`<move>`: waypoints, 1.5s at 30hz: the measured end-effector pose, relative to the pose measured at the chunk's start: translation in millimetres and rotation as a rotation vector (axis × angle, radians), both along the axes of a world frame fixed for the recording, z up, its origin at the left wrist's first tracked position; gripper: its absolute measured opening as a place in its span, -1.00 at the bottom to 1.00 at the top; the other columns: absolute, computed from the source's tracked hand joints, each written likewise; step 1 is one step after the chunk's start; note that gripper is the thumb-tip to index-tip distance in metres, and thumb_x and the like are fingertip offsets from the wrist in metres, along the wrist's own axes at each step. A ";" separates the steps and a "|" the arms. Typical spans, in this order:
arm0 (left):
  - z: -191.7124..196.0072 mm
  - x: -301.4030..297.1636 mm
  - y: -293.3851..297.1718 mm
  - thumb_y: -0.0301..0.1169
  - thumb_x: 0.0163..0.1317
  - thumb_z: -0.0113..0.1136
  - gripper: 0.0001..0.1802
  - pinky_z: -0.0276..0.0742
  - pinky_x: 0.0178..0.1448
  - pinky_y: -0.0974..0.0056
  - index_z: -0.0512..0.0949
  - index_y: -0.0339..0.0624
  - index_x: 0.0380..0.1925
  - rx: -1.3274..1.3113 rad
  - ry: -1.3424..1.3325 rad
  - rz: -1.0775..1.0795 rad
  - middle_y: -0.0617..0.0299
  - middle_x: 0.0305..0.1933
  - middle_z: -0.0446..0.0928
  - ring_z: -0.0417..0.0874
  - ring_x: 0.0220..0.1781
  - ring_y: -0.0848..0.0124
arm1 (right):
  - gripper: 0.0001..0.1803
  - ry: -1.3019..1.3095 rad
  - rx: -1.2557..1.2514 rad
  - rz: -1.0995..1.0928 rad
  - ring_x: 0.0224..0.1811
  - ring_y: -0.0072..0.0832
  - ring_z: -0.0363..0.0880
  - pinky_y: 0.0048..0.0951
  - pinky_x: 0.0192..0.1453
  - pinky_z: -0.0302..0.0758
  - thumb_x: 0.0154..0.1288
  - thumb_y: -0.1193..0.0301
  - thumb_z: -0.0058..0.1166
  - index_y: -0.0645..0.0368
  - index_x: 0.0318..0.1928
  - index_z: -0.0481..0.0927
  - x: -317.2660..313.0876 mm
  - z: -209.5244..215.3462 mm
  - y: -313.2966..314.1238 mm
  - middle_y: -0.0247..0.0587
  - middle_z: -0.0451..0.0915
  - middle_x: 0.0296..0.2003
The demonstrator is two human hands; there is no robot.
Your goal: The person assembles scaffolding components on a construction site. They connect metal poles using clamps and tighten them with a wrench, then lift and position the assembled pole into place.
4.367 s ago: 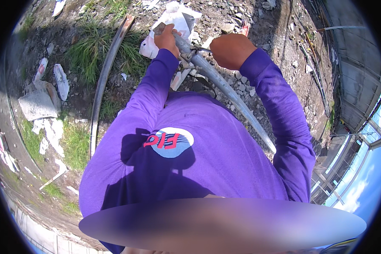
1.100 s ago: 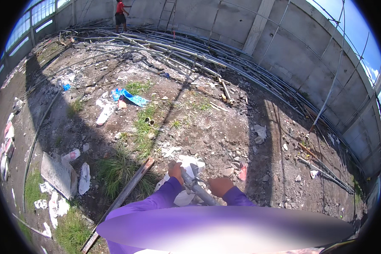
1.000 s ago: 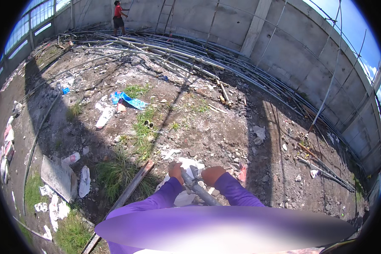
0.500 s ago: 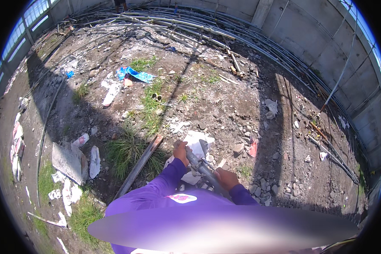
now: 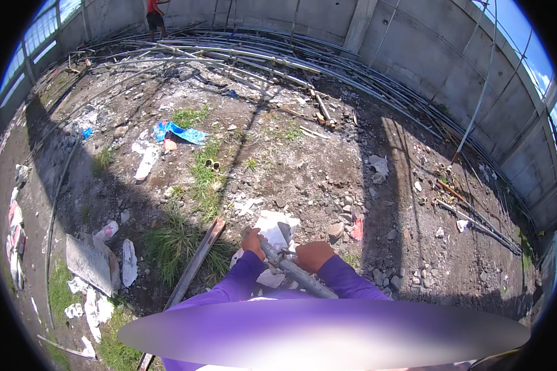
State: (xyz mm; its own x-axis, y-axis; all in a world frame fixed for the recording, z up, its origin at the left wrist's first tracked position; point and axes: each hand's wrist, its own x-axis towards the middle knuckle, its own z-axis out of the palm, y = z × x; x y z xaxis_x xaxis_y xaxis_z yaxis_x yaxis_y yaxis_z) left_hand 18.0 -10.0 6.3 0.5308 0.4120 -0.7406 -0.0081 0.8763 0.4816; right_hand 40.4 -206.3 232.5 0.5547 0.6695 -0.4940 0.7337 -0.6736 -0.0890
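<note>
My left hand (image 5: 252, 242) is wrapped around the upper end of a grey metal pipe (image 5: 306, 281), which slants down to the right in front of my body, above the near edge of the ground (image 5: 315, 164). Its lower end is out of my sight. My right hand (image 5: 314, 256) is curled just beside the clamp (image 5: 282, 253) on the pipe, its back towards me; I cannot tell whether its fingers are closed on anything.

The left grip looks like the main hold I can see, so a sideways pull at the clamp could roll the pipe in my palm. If my right hand slipped there, I could scrape my knuckles on the metal. Underfoot, the white sheet (image 5: 271, 222) and loose stones (image 5: 335, 230) could shift if stepped on, and the long metal bar (image 5: 195, 263) left of me could trip me. The co-worker (image 5: 155, 17) is well apart, by the ground's far edge.
</note>
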 end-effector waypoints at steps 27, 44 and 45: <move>-5.2 27.6 -1.8 -0.30 0.24 0.33 -0.78 0.61 -0.21 0.14 0.45 -0.06 -0.29 0.023 -0.117 -0.070 0.27 -0.39 0.44 0.55 -0.37 0.34 | -0.61 0.094 0.237 -0.258 -0.08 0.01 0.71 0.01 0.03 0.58 0.59 0.05 -0.21 0.03 0.05 0.56 -35.5 -80.1 -90.7 0.01 0.70 -0.11; 5.8 10.6 5.5 -0.11 0.36 0.21 -0.73 0.52 -0.11 0.13 0.38 0.02 -0.25 0.068 -0.151 -0.232 0.32 -0.30 0.40 0.45 -0.27 0.38 | -0.69 0.022 0.180 -0.243 -0.17 0.02 0.75 0.05 -0.15 0.62 0.48 0.20 -0.09 0.00 0.06 0.60 -20.5 -30.6 -64.6 0.01 0.73 -0.24; 4.6 7.7 9.6 -0.13 0.35 0.23 -0.72 0.51 -0.01 0.10 0.38 0.01 -0.20 0.068 -0.183 -0.248 0.28 -0.23 0.39 0.45 -0.18 0.37 | -0.71 0.068 0.253 -0.283 -0.19 0.03 0.73 0.08 -0.13 0.60 0.54 0.15 -0.16 -0.03 0.04 0.55 -29.0 -42.4 -81.7 0.03 0.71 -0.25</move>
State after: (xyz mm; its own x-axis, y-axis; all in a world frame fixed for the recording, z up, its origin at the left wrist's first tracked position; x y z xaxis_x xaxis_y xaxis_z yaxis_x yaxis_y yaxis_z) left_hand 25.7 -0.4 10.9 0.7429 0.2985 -0.5991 0.1099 0.8285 0.5491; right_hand 11.4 -288.0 190.1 0.7067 0.5997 -0.3755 0.5082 -0.7995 -0.3204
